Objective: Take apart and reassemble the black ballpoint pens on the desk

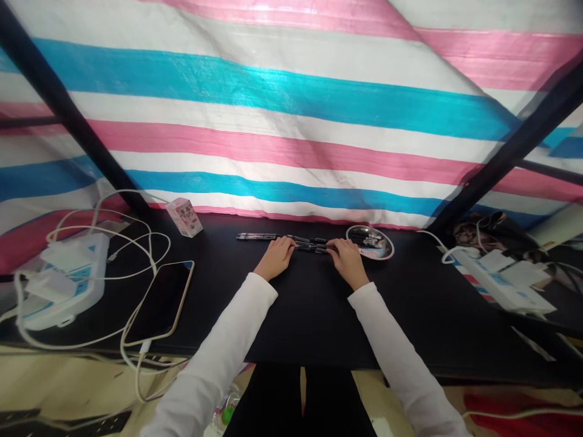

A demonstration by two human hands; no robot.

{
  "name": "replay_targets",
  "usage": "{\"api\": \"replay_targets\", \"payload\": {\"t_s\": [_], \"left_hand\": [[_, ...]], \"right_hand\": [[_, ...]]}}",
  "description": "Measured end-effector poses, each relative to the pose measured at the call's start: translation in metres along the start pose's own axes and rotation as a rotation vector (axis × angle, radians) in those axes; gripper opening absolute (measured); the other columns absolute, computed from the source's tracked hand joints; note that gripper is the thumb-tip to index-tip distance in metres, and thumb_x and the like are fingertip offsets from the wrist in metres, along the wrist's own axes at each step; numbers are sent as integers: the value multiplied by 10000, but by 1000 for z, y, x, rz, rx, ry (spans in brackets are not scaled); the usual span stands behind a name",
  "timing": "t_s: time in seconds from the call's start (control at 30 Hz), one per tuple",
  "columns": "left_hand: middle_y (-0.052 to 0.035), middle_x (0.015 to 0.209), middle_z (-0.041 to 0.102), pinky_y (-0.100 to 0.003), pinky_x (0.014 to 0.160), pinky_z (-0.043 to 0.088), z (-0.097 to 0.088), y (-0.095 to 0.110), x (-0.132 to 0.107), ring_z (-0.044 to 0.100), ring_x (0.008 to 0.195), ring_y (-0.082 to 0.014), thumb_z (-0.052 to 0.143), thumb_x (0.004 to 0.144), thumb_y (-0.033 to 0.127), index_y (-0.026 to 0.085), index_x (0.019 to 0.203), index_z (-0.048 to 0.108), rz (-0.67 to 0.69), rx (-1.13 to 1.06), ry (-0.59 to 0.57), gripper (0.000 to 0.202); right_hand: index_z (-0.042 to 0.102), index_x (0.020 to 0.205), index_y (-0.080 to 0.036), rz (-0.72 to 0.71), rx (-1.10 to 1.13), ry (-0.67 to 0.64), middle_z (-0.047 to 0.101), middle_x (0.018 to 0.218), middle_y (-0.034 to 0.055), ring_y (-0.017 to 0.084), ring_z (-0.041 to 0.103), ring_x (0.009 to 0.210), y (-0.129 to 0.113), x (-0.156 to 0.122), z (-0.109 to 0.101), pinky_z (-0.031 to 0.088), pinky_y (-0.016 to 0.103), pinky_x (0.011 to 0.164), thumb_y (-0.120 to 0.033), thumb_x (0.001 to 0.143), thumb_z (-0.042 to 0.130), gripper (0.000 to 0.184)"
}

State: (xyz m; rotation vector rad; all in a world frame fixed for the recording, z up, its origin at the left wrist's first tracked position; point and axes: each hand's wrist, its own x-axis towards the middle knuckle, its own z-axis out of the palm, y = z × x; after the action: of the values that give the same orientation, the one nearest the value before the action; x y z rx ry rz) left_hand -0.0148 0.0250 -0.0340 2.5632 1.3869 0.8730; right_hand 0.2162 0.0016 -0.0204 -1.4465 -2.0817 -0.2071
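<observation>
Black tabletop, striped tarp behind.
Left hand and right hand rest half-curled on black pens; grip unclear.

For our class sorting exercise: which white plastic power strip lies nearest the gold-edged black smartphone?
The white power strip on the person's left, just beside the smartphone; the other white power strip lies at the far right end.

And here's the outfit, left sleeve long and white, right sleeve matching it, both plain and smooth, cuffs ending right at the wrists, left hand and right hand bare, black trousers below.
</observation>
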Motion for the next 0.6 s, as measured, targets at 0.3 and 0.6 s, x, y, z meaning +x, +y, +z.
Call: {"api": "replay_targets", "payload": {"t_s": [0.3, 0.6], "left_hand": [[-54, 963, 556, -347, 799, 364, 0, 1, 0, 506, 897, -196, 304, 937, 230, 188, 963, 492, 7, 8, -16, 195], [-41, 948, 558, -334, 802, 366, 2, 5, 0, 505, 895, -187, 321, 934, 222, 194, 944, 501, 63, -13, -34, 182]], "right_hand": [[580, 949, -208, -52, 2, -18, 615, 904, 73, 237, 500, 869, -6, 0, -2, 317, 351, 747, -263, 898, 452, 149], [590, 956, -210, -90, 39, -60, 621, 908, 62, 222, 504, 867, -8, 0, 2, 324, 346, 760, -247, 887, 478, 136]]}}
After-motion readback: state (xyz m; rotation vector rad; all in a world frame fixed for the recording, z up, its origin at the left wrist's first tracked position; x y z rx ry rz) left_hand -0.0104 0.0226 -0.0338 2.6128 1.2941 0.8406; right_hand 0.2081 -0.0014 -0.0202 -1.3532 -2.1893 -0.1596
